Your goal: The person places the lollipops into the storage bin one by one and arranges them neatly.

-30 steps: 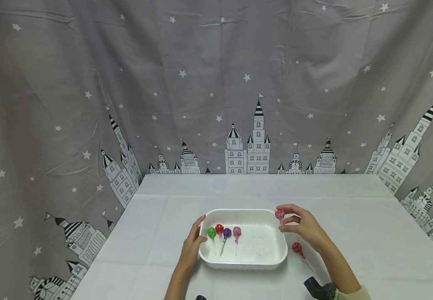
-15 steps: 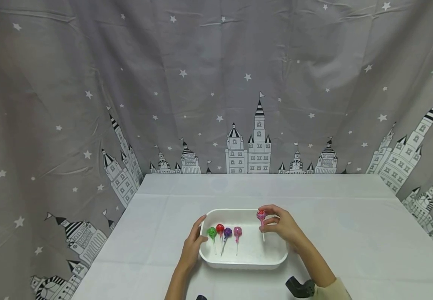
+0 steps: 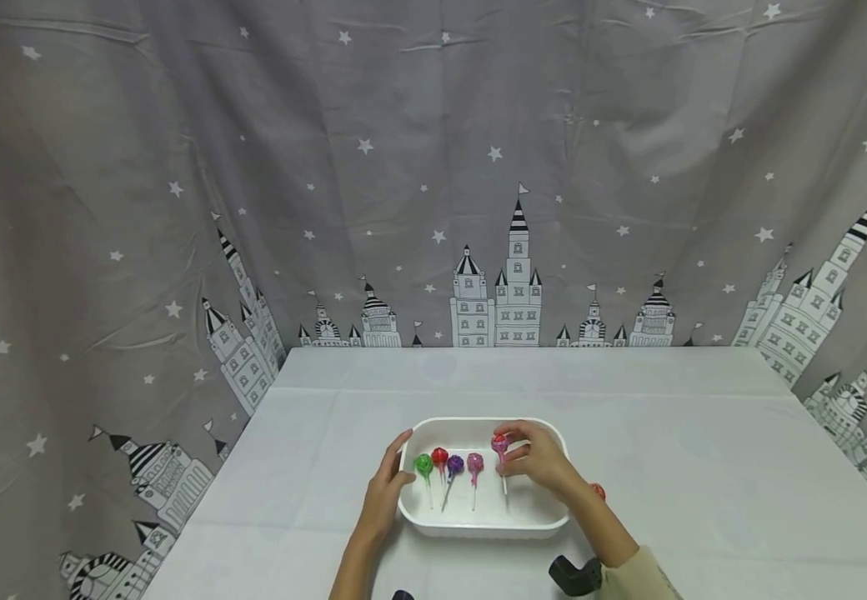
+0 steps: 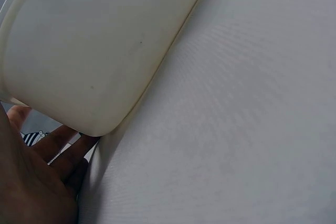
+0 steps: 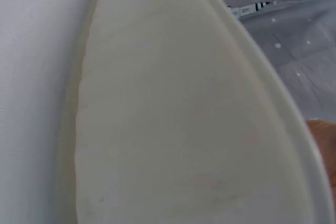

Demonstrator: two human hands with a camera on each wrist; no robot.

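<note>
A white plastic tub [image 3: 488,532] sits on the table. My left hand [image 3: 383,492] grips its left side, thumb over the rim and fingers along the outer wall. In the left wrist view, those fingers [image 4: 65,156] lie against the tub's corner [image 4: 100,56]. Over the tub's right half, my right hand [image 3: 546,463] pinches a pink-and-red wrapped lollipop [image 3: 500,444], head up and stick down. Inside on the left lie a green lollipop [image 3: 423,464], a red one [image 3: 439,456], a purple one [image 3: 455,465] and a pink one [image 3: 475,462].
Another red lollipop [image 3: 598,492] lies right of the tub, mostly hidden by my right forearm. A white cloth [image 3: 704,467] covers the table. Behind hangs a grey curtain [image 3: 403,167] with castles and stars. A black wrist device [image 3: 574,577] sits at my right sleeve.
My right hand has carried the pink-and-red lollipop leftward from the tub's right rim to over its inside. My left hand has stayed at the tub's left side.
</note>
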